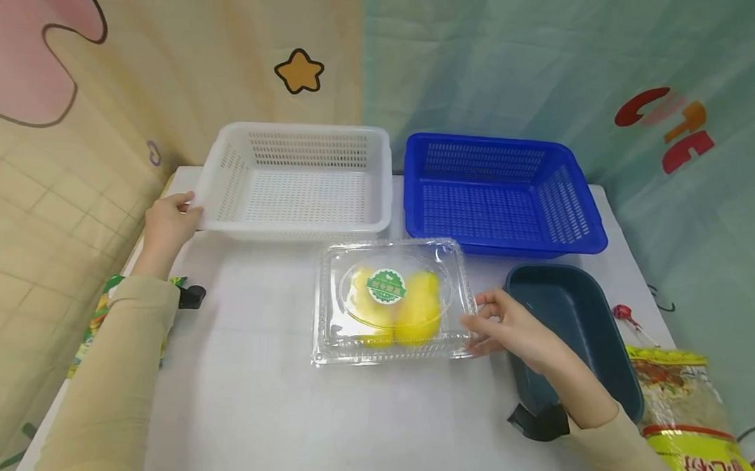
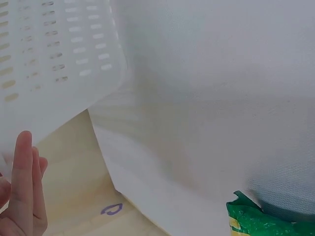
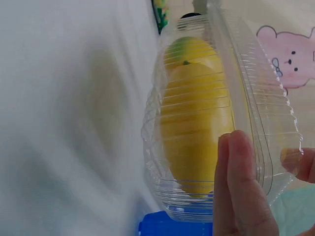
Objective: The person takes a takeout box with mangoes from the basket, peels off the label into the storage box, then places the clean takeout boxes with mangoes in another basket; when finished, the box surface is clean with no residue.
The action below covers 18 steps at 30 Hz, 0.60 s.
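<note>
My right hand (image 1: 517, 333) grips the right edge of a clear plastic clamshell box (image 1: 335, 335) with a green round label. Through its lid show yellow mangoes (image 1: 421, 311). In the right wrist view, one yellow mango (image 3: 192, 132) has a green tip, and fingers (image 3: 242, 169) press the box's side with the thumb across its rim. The box is held above the table, its far edge close to the baskets. At the far left, my left hand (image 1: 168, 225) holds the left front corner of a white slotted basket (image 1: 295, 228), which has nothing in it.
A blue basket (image 1: 503, 246) stands right of the white one. Closer in on the right are a dark teal tub (image 1: 576, 314), a red-wrapped lollipop (image 1: 624, 313) and a yellow-and-clear food bag (image 1: 692, 411). A green packet (image 1: 98, 318) lies partly under the left sleeve.
</note>
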### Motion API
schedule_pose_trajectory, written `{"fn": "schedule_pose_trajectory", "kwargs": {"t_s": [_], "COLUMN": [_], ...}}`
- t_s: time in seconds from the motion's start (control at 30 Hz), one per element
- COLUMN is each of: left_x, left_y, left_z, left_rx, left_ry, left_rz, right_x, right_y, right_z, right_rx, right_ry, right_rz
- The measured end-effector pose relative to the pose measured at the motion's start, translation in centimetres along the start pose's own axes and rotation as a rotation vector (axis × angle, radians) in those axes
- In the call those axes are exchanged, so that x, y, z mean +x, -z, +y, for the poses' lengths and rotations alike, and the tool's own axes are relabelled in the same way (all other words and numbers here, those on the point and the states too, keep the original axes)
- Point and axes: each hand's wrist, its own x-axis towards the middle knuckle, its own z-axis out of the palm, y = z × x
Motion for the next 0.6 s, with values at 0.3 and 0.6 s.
{"fn": "schedule_pose_trajectory", "kwargs": {"t_s": [0.3, 0.6], "left_x": [0.0, 0.0], "left_y": [0.1, -0.1], "left_z": [0.1, 0.0], "left_rx": [0.001, -0.034], "left_ry": [0.012, 0.021], "left_rz": [-0.002, -0.003], "right_x": [0.7, 1.5], "right_y": [-0.6, -1.3], "right_z": [2.9, 3.7], "right_rx": [0.052, 0.0], "right_ry": [-0.093, -0.107], "right_rz": [-0.008, 0.006]}}
